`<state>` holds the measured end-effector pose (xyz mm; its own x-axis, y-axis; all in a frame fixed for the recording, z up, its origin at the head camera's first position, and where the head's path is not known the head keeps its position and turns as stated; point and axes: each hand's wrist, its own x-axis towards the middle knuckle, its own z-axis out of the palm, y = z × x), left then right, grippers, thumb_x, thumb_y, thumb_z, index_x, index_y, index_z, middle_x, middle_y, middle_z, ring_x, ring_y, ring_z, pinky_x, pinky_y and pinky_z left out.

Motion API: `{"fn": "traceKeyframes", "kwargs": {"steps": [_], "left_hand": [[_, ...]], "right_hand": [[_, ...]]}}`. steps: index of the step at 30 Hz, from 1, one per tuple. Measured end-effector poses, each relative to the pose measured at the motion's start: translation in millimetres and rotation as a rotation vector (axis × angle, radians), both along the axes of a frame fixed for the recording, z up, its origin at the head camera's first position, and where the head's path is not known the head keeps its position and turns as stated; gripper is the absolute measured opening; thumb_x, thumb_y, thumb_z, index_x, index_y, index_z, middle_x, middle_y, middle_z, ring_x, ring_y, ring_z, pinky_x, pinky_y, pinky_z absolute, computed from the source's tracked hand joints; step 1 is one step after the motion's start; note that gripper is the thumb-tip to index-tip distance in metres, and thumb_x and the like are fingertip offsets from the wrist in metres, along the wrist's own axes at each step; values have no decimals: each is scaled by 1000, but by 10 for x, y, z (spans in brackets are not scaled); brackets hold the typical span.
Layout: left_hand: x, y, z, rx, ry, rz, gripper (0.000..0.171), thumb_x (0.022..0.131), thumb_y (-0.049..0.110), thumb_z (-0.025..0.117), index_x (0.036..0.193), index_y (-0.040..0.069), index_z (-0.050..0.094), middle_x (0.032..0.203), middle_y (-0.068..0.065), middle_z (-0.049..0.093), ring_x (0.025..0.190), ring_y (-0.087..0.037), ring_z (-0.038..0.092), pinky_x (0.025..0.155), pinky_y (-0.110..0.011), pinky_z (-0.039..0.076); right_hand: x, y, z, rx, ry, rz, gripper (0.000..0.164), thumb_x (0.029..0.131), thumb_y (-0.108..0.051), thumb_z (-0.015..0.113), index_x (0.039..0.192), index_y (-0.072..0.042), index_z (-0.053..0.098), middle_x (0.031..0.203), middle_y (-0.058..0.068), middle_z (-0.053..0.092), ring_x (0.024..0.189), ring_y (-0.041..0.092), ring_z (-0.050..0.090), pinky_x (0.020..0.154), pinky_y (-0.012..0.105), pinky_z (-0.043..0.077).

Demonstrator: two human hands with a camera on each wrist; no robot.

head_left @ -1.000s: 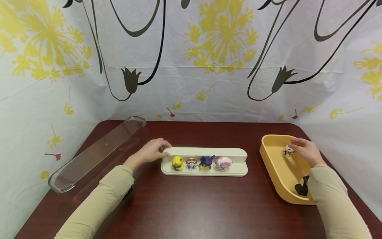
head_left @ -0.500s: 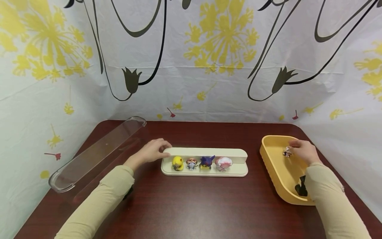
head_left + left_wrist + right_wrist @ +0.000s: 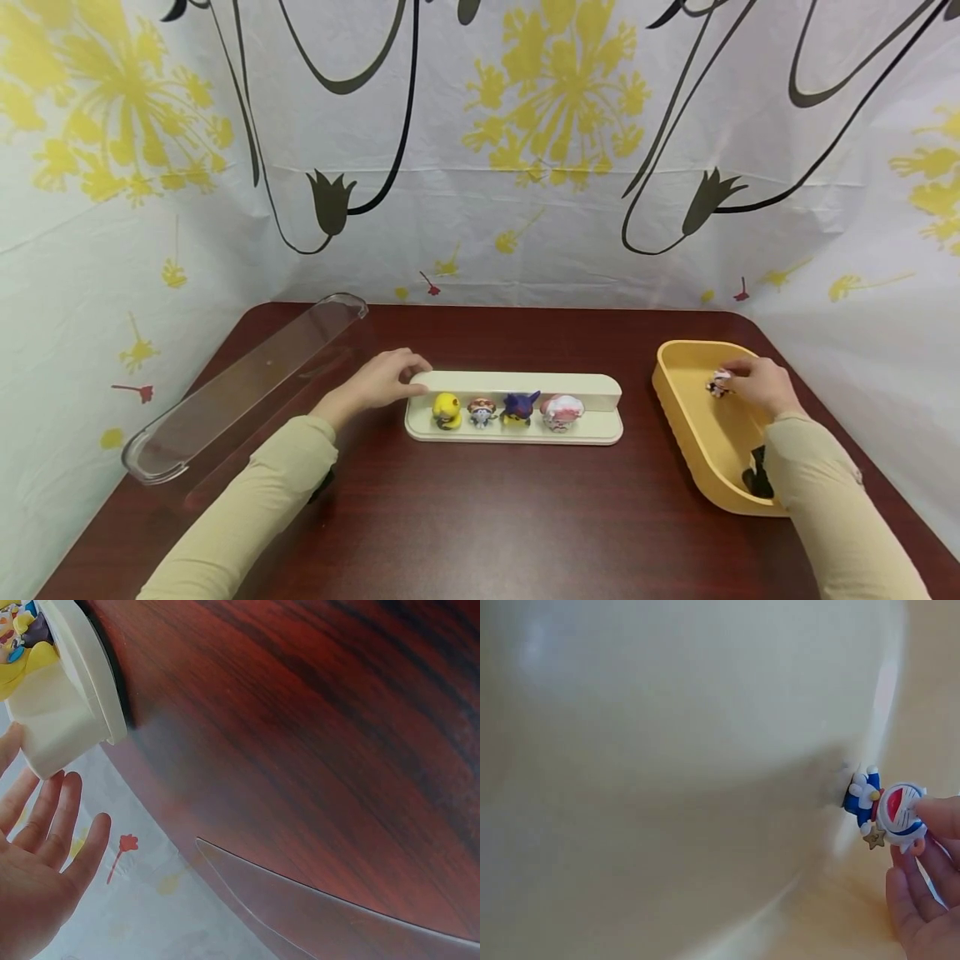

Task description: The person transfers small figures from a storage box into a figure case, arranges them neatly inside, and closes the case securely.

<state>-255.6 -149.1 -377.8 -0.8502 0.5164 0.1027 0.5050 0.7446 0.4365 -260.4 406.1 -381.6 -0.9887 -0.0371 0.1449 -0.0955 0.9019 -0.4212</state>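
A cream stepped display stand (image 3: 525, 383) lies mid-table. On its lower front step stand several small figurines, among them a yellow one (image 3: 447, 411), a purple one (image 3: 517, 407) and a pink-and-white one (image 3: 561, 412). My left hand (image 3: 375, 380) holds the stand's raised back part at its left end, thumb to the front and fingertips at the end. Over at the right, inside the yellow tray (image 3: 686, 433), my right hand (image 3: 767, 387) pinches a blue-and-white cat figurine (image 3: 904, 810) by its head. A gold star (image 3: 874, 837) hangs by the figurine's side.
A long clear plastic cover (image 3: 247, 383) leans slantwise along the table's left side. Also in the tray, a black object (image 3: 757, 475) is partly covered by my right sleeve (image 3: 817, 475). Printed white sheeting (image 3: 480, 250) hangs behind the table.
My right hand has lowered to the figurine in the tray and its fingers have closed on it; the figurine has shifted slightly left. My left hand has stayed at the stand.
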Motion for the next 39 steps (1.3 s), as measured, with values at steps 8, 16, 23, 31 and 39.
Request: {"fn": "traceKeyframes", "kwargs": {"steps": [8, 16, 23, 31, 39], "left_hand": [[18, 0, 19, 10, -18, 2, 32, 78, 27, 67, 104, 7, 62, 86, 0, 54, 79, -16, 52, 70, -30, 42], [11, 2, 11, 10, -14, 1, 33, 79, 27, 67, 104, 7, 62, 88, -1, 55, 80, -16, 52, 70, -30, 42], [6, -1, 9, 8, -10, -1, 33, 79, 27, 67, 104, 7, 62, 87, -1, 54, 79, -16, 52, 70, -30, 42], [14, 1, 12, 5, -3, -1, 31, 78, 27, 67, 103, 8, 62, 86, 0, 54, 79, -16, 52, 70, -30, 42], [-1, -2, -6, -3, 3, 2, 30, 78, 28, 68, 102, 10, 62, 85, 2, 54, 79, -14, 52, 70, -29, 42]], "right_hand": [[27, 35, -52, -74, -34, -6, 35, 83, -16, 59, 106, 10, 56, 98, 29, 57, 90, 42, 52, 68, 40, 41], [6, 49, -83, -86, -69, 16, 39, 83, -18, 59, 110, 9, 53, 103, 29, 54, 93, 41, 51, 68, 36, 41], [39, -7, -40, -121, -55, 32, 38, 85, -18, 59, 111, 9, 53, 104, 29, 53, 94, 41, 51, 70, 38, 40], [39, -38, 43, -149, -24, 45, 40, 84, -23, 60, 112, 6, 55, 103, 27, 56, 86, 21, 56, 72, 38, 38], [30, -106, 199, -211, -14, 61, 45, 84, -31, 60, 114, 2, 54, 103, 23, 57, 76, -11, 45, 64, 21, 41]]}}
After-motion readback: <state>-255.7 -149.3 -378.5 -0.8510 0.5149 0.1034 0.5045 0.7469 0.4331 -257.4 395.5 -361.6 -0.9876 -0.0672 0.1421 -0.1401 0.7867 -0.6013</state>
